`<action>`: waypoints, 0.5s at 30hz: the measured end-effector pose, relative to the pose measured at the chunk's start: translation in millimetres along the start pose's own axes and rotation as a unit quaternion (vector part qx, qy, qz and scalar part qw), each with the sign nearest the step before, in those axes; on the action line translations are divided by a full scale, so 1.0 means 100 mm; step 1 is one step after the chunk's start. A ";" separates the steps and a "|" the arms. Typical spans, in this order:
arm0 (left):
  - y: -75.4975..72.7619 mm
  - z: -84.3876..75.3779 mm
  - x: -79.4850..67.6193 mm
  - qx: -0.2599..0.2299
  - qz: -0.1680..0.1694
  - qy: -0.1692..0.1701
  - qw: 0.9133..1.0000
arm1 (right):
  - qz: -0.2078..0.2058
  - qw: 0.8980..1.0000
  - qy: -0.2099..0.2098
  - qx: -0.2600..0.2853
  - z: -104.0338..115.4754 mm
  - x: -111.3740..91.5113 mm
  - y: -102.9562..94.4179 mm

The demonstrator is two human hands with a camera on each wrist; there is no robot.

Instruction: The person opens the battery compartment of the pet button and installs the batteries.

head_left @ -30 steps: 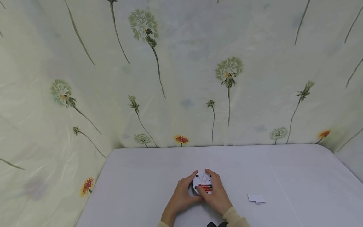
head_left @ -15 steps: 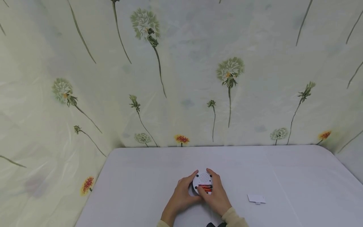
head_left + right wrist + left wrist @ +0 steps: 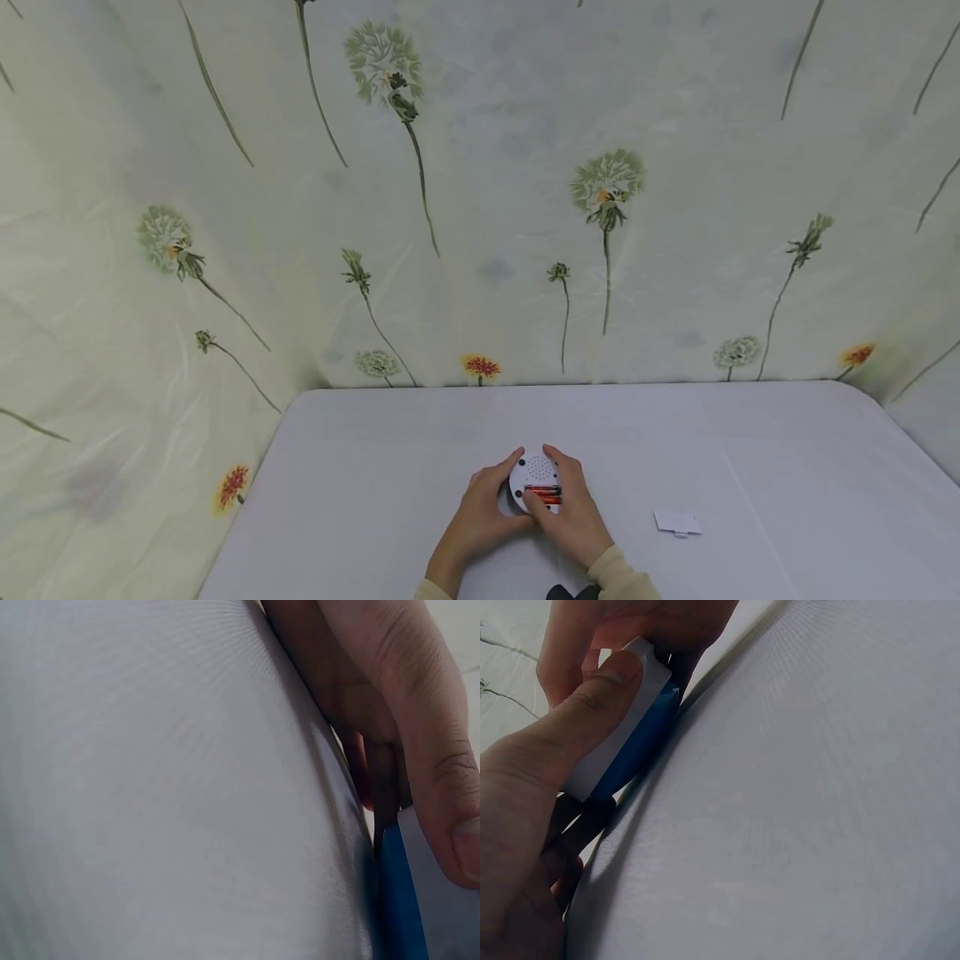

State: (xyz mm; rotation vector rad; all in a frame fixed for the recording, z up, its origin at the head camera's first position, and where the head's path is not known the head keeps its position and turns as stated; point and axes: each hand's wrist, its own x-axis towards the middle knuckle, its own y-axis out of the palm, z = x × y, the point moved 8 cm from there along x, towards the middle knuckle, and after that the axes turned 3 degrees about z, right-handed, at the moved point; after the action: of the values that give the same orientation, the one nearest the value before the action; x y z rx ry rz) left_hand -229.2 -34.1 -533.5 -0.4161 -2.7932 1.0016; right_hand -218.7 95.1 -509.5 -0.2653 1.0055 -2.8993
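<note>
A round device with a white back and a blue side (image 3: 641,742) lies on the table, back up. In the head view its back (image 3: 538,467) shows a patch of small holes, dark round feet and an uncovered battery compartment with red batteries (image 3: 551,498) in it. My left hand (image 3: 482,512) grips the left edge, its thumb along the near edge. The right hand (image 3: 573,517) holds the right edge, with its thumb (image 3: 536,502) bent over the back, at the batteries. What the other fingers do underneath is hidden.
A small white battery cover (image 3: 677,522) with a tab lies to the right on the white-covered table (image 3: 360,483). A black object (image 3: 573,593) shows at the bottom edge by the right sleeve. A flower-patterned curtain (image 3: 480,208) stands behind the table.
</note>
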 end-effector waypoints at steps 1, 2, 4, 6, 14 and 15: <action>0.00 0.00 0.00 0.000 0.000 -0.001 1.000 | 0.000 1.000 -0.001 0.003 0.00 0.00 0.00; 0.00 0.00 0.00 0.000 0.000 -0.001 1.000 | 0.000 1.000 -0.001 0.003 0.00 0.00 0.00; 0.00 0.00 0.00 0.001 -0.002 -0.001 1.000 | 0.000 1.000 -0.005 0.007 0.01 0.00 0.00; 0.00 0.00 0.00 0.002 -0.002 -0.002 1.000 | 0.001 1.000 -0.005 0.010 0.01 0.01 0.00; 0.00 -0.01 0.00 0.005 -0.007 0.002 1.000 | 0.010 1.000 0.008 0.011 -0.03 0.01 0.01; 0.00 -0.01 0.00 0.004 -0.008 0.006 1.000 | 0.011 1.000 0.010 0.011 -0.03 0.01 0.01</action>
State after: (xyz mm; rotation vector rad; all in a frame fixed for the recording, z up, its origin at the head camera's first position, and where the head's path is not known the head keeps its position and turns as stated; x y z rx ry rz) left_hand -229.0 -33.3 -532.8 -0.3971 -2.7767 1.0050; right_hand -220.3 96.5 -512.2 -0.2221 0.9736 -2.8963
